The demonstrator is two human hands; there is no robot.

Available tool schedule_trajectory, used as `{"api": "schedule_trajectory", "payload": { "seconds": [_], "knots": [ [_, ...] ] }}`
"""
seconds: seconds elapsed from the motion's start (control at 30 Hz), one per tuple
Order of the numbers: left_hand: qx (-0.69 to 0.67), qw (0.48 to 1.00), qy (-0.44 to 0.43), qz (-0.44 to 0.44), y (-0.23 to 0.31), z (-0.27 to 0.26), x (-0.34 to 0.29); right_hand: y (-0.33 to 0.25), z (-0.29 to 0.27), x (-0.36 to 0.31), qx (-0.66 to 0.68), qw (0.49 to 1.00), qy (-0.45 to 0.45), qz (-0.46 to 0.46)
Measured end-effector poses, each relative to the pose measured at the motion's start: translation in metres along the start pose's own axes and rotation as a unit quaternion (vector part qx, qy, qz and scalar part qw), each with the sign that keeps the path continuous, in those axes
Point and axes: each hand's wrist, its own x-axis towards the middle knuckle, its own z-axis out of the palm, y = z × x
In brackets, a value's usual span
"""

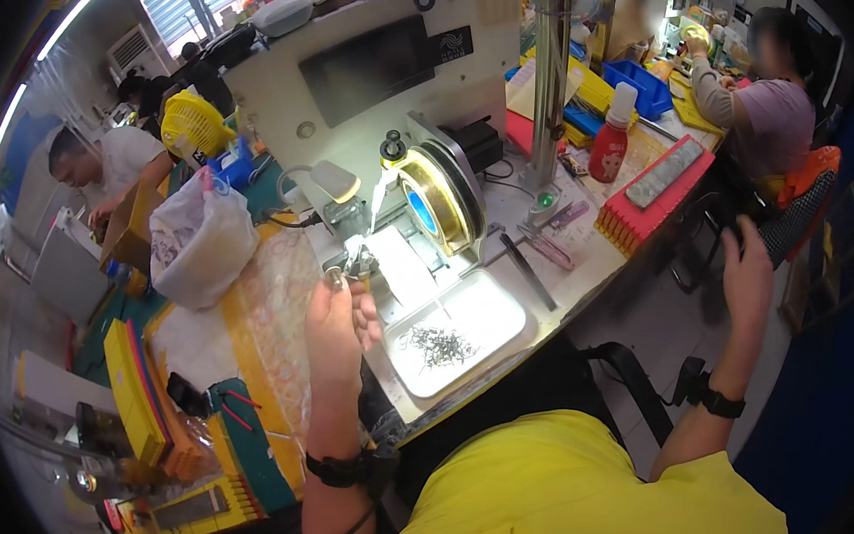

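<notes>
Just left of the gold wheel (456, 214) over the bench (580, 273), the left grip (343, 317) has some tiny shiny bit (334, 273) pinched, while the right grip (748, 264) is kinda loose, holding nothing.

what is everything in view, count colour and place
machine: one, off-white, centre
wheel: one, gold and blue, on machine
tray: one, white, below wheel
small pieces: many, dark, in tray
plastic bag: one, white, left of machine
bottle: one, red, right of machine
co-workers: at least two, white, pink tops, either side
other items: uncounted, multicoloured, both sides
shirt: one, yellow, bottom
wristbands: two, black, both arms
left grip: one, bare, before machine
right grip: one, bare, right side
</notes>
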Motion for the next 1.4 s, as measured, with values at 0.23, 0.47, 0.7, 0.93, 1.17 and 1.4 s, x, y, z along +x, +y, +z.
{"api": "schedule_trajectory", "payload": {
  "seconds": [0.23, 0.47, 0.7, 0.93, 1.17, 1.4],
  "knots": [
    [0.183, 0.981, -0.036, -0.055, 0.001, -0.036, -0.022, -0.236, -0.018, -0.077, 0.600, 0.642, -0.465, -0.103],
    [0.328, 0.930, 0.007, 0.166, 0.091, -0.025, 0.019, -0.311, 0.023, -0.117, 0.667, 0.538, -0.515, -0.010],
    [0.379, 0.879, -0.291, 0.004, 0.119, -0.008, 0.099, -0.298, 0.023, -0.106, 0.679, 0.554, -0.482, -0.022],
    [0.361, 0.881, -0.305, 0.009, 0.111, -0.010, 0.091, -0.278, 0.004, -0.079, 0.631, 0.608, -0.480, -0.048],
    [0.451, 0.781, -0.169, 0.398, 0.098, 0.000, 0.045, -0.303, 0.035, -0.114, 0.644, 0.590, -0.484, -0.061],
    [0.489, 0.759, -0.156, 0.400, 0.069, 0.028, -0.047, -0.326, 0.052, -0.118, 0.763, 0.319, -0.532, 0.185]
  ]
}}
